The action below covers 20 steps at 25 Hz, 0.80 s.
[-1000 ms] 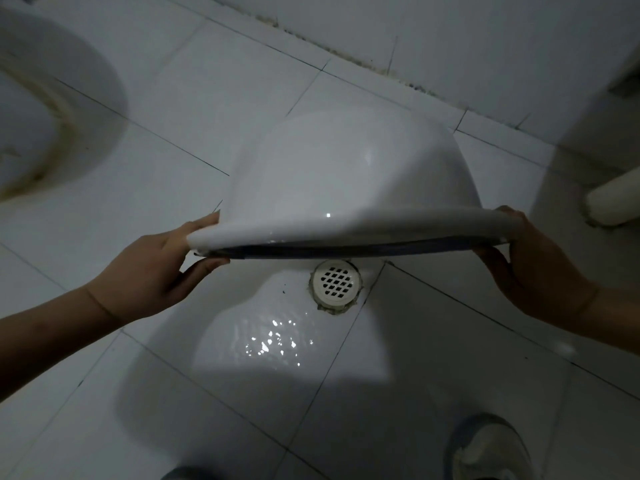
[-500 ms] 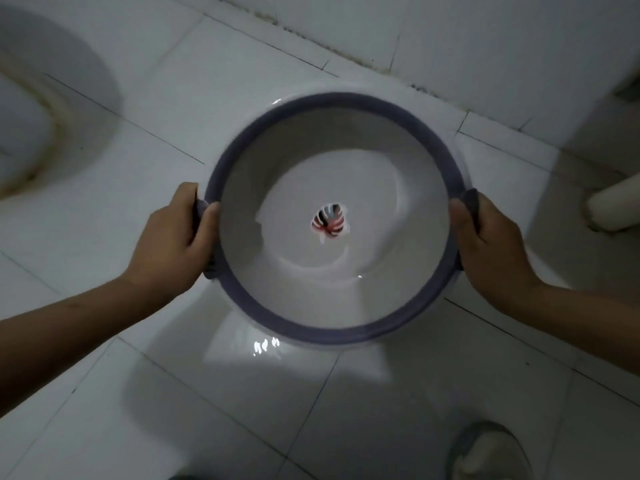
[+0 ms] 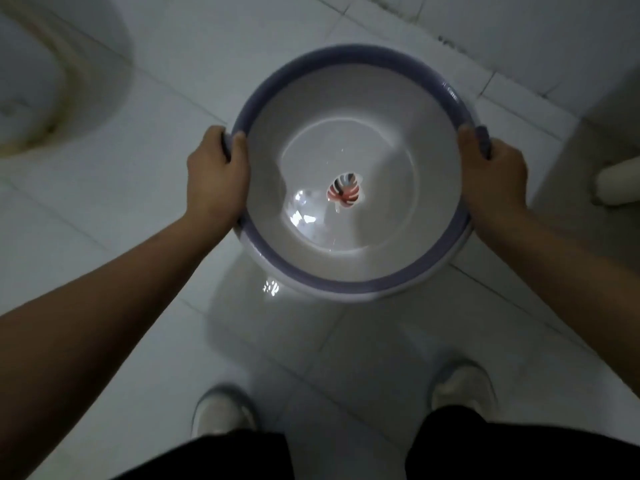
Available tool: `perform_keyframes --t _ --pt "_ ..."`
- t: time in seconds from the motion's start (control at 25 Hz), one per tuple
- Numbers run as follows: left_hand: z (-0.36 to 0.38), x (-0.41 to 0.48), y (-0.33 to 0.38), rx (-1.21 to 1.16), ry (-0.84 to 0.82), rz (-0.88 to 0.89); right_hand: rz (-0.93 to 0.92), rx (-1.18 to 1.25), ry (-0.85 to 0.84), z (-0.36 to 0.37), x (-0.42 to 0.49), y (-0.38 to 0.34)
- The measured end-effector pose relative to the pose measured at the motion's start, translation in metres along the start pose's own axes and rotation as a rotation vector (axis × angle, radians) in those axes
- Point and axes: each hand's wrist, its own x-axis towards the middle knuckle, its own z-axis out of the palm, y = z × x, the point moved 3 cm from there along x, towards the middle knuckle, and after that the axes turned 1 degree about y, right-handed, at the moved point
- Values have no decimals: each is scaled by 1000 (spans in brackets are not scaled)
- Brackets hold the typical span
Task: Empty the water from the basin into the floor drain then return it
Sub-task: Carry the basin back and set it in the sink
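A white round basin [image 3: 398,237] with a purple rim and a red leaf mark at its centre is held upright above the tiled floor. A thin film of water glints on its bottom, left of the mark. My left hand [image 3: 216,174] grips the rim on the left side. On the right side my right hand [image 3: 491,174] grips the rim. The floor drain is hidden under the basin. A wet patch [image 3: 256,306] shines on the tiles just below the basin's near edge.
A white toilet bowl [image 3: 52,81] stands at the far left. The wall runs along the top right, with a white pipe end [image 3: 616,185] at the right edge. My two light shoes [image 3: 221,414] [image 3: 460,386] stand on the tiles below.
The basin has turned from tipped over the drain to upright, open side up. Both hands moved it up and closer to me, and the view has tilted down to my feet.
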Motion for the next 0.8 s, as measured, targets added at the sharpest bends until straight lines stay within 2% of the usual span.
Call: perform_keyframes --t 0.24,0.6,0.8 --pt "-87 -19 92 -16 -41 11 79 64 52 -91 -43 -90" --pt "-306 -16 250 22 -61 -40 121 154 87 -233 -132 -310" --pt "-411 -22 363 19 -43 16 158 209 88 -334 -157 -412"
